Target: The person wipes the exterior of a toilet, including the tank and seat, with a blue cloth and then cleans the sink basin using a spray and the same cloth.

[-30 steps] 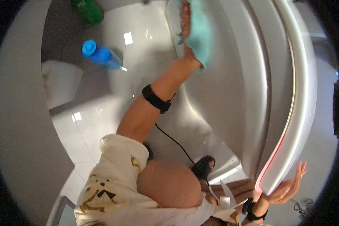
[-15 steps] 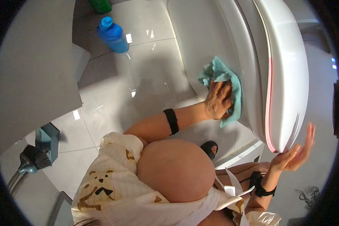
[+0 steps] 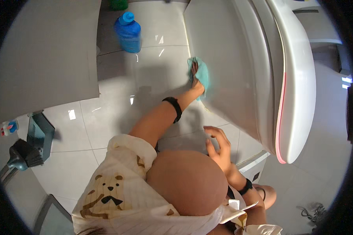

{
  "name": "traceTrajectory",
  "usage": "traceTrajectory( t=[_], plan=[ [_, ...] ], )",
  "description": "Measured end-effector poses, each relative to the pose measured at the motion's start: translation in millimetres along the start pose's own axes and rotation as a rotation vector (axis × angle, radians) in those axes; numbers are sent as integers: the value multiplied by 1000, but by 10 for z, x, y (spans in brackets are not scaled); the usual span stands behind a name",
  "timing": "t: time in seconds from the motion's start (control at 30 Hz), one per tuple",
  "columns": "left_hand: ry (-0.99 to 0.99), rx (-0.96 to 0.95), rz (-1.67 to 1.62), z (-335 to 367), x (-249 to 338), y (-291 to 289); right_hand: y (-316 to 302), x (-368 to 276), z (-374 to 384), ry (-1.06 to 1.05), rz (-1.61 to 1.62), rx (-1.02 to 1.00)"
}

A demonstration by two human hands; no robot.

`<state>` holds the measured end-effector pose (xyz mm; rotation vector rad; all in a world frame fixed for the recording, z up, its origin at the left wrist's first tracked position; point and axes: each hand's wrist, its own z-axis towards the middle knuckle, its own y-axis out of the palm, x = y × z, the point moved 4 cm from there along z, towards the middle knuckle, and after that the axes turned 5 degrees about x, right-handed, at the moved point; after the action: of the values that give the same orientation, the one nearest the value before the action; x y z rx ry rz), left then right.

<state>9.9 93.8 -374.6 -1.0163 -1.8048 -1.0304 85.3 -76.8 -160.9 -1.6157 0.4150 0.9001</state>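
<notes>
My left hand (image 3: 196,78) is at the end of my stretched-out arm, pressing a teal cleaning cloth (image 3: 202,74) against the lower side of the white toilet (image 3: 231,78), close to where its base meets the tiled floor. The cloth partly wraps the hand, and some fingers show over it. Beside my bent knee hangs my right hand (image 3: 221,150), its fingers loosely curved and apart, with nothing in them. It touches neither the toilet nor the cloth.
A blue bottle (image 3: 128,37) stands on the floor tiles (image 3: 161,58), with part of a green container (image 3: 119,4) behind it. A grey panel (image 3: 47,55) fills the upper left. At the left are a dustpan (image 3: 42,133) and a dark-bristled brush (image 3: 25,154).
My left hand and the cloth have moved left and farther away, down to the toilet's base edge. My right hand has left the toilet lid's near end and come left beside my knee.
</notes>
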Motion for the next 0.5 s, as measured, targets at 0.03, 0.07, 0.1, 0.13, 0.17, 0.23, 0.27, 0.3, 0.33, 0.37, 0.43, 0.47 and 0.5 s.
traceTrajectory(
  t=[0.03, 0.07, 0.1, 0.13, 0.17, 0.23, 0.27, 0.3, 0.33, 0.37, 0.43, 0.47, 0.5],
  plan=[
    [10, 3, -37, 116, 104, 39, 117, 101, 47, -8, -9, -2],
    [42, 28, -38, 235, 167, -32, 292, 275, 66, 149, 110, 25],
    [75, 45, -51, 389, 314, -33, 398, 403, 92, 305, 216, 55],
    [116, 65, -50, 473, 438, -50, 481, 425, 149, 299, 216, 45],
    [160, 71, -53, 582, 593, 48, 492, 442, 216, 251, 200, 61],
    [300, 112, 15, 598, 881, 103, 554, 412, 311, 190, 195, 64],
    [383, 139, 77, 518, 995, 96, 597, 389, 332, 224, 226, 61],
    [511, 169, 190, 372, 1146, 140, 600, 392, 366, 256, 249, 65],
    [644, 195, 294, 197, 1324, 239, 552, 371, 401, 241, 199, 64],
    [773, 222, 403, 12, 1463, 344, 519, 403, 419, 226, 195, 69],
    [736, 168, 398, -397, 1612, 536, 471, 493, 407, 285, 166, 54],
    [735, 108, 200, -499, 1617, 493, 487, 515, 406, 286, 161, 1],
    [870, 143, 199, -475, 1646, 453, 499, 533, 389, 274, 169, -4]
  ],
)
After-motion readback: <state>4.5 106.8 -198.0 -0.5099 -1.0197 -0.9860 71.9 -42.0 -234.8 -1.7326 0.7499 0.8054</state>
